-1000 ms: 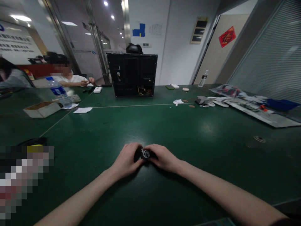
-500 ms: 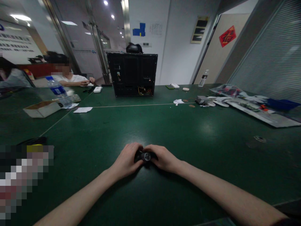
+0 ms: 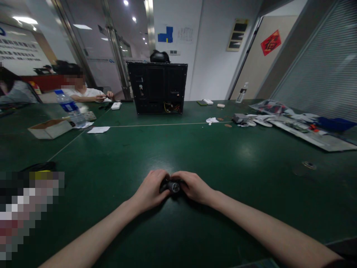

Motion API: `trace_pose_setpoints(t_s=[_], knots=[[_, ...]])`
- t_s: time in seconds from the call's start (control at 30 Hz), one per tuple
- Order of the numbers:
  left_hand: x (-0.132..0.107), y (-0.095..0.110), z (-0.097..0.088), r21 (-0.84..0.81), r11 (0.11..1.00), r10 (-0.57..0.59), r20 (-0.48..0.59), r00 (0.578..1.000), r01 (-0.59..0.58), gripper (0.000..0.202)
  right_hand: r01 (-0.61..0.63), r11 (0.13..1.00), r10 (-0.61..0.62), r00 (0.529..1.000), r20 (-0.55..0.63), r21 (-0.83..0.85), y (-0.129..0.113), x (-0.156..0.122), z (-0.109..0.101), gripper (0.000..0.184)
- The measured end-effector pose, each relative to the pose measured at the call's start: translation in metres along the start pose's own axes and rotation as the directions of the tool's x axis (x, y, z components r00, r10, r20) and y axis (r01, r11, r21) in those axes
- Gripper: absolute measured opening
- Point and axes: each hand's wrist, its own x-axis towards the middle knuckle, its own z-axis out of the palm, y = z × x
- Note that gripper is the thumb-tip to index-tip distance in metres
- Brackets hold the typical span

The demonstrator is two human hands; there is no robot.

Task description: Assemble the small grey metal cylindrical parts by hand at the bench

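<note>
Evidently both hands are at work on one black part (image 3: 175, 187), small and with a round grey end that faces the person. It sits between the fingertips near the middle of the worktop (image 3: 195, 149), toward the near edge. The left hand (image 3: 153, 188) is half closed, its thumb and fingers curved about the left side of the part. The right hand (image 3: 195, 186) is likewise curled nearly closed, with hold of the right side; its thumb is mostly hidden. The two hands almost meet above the part, and the fingers cover much of it.

Toward the worktop's left edge stands an open box (image 3: 50, 134), with a water bottle (image 3: 69, 108) just beyond it and a sheet of paper (image 3: 99, 130) to its right. A black cabinet (image 3: 158, 87) stands upright close to the far edge, loose wires showing at its lower right. Left of it, another person (image 3: 87, 93) sits at the far edge, hands raised near a small white box (image 3: 116, 106). Right of the cabinet lies a crumpled tissue (image 3: 212, 120), and a smaller bottle (image 3: 242, 93) stands by the far edge. Toward the far right corner, a flat board (image 3: 320, 143) carries clutter beside a blue tray (image 3: 336, 124).
</note>
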Motion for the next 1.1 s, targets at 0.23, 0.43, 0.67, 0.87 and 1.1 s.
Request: trace_pose_setpoints(t_s=[0.23,0.43,0.67,0.87,1.1], knots=[[-0.0005,-0.0006,0.0010,-0.012,1.000,0.016,-0.014,1.000,-0.016,0.020,-0.018,1.000,0.017,1.000,-0.019,-0.014,0.0000,0.0004,-0.0007,0.034],[-0.0005,-0.0017,0.0014,-0.019,0.999,0.037,-0.025,0.999,-0.038,0.024,-0.035,0.997,0.033,0.999,-0.035,-0.071,0.0026,0.0004,0.0001,0.031],[-0.0001,-0.0025,0.0028,-0.012,0.998,0.065,-0.012,0.998,-0.065,0.021,0.012,0.998,-0.014,0.999,-0.038,-0.064,0.0068,0.0003,0.0026,0.031],[-0.0001,-0.0036,0.0032,-0.017,0.997,0.074,-0.017,0.997,-0.074,0.021,0.027,0.998,-0.030,0.998,-0.047,-0.064,0.0057,0.0005,0.0014,0.030],[-0.0007,-0.0030,0.0034,-0.054,0.998,0.044,-0.016,0.999,-0.045,0.023,-0.007,0.997,0.003,0.998,-0.059,-0.074,0.0061,-0.0006,0.0017,0.026]])
